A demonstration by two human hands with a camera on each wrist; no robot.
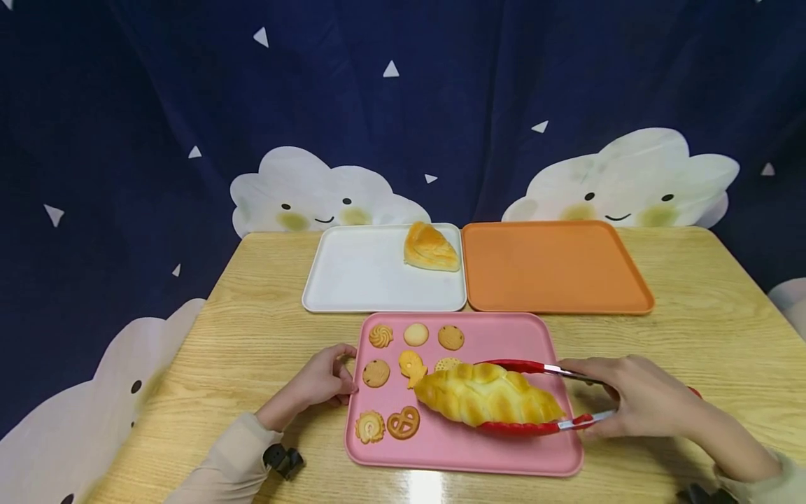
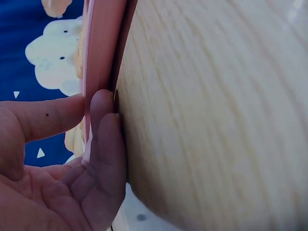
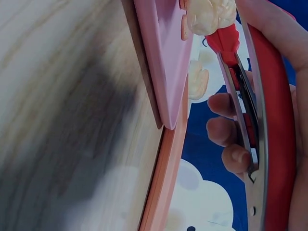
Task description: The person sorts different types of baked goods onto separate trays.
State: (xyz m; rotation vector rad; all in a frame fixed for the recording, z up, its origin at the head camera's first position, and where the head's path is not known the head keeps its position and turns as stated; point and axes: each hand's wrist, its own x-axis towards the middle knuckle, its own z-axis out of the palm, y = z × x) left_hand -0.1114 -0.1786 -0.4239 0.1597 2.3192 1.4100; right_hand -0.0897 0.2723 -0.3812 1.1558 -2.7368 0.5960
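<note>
My right hand (image 1: 648, 395) grips a pair of red-and-silver tongs (image 3: 279, 125). The tongs' red tips lie along either side of a golden braided bread loaf (image 1: 488, 393), over the right part of a pink tray (image 1: 504, 458). At that tray's left edge is my left hand (image 1: 324, 378); in the left wrist view its thumb and fingers pinch the rim from both sides. Several cookies lie on the pink tray, among them a pretzel-shaped one (image 1: 403, 423) and a round one (image 1: 376, 373). The loaf partly covers a pale cookie (image 1: 448, 365).
Behind the pink tray stand a white tray (image 1: 359, 273) and, to its right, an orange tray (image 1: 554, 266). A wedge-shaped piece of bread (image 1: 431, 248) sits at the white tray's right side. A dark blue curtain (image 1: 453, 91) with clouds hangs behind the wooden table (image 1: 252, 301).
</note>
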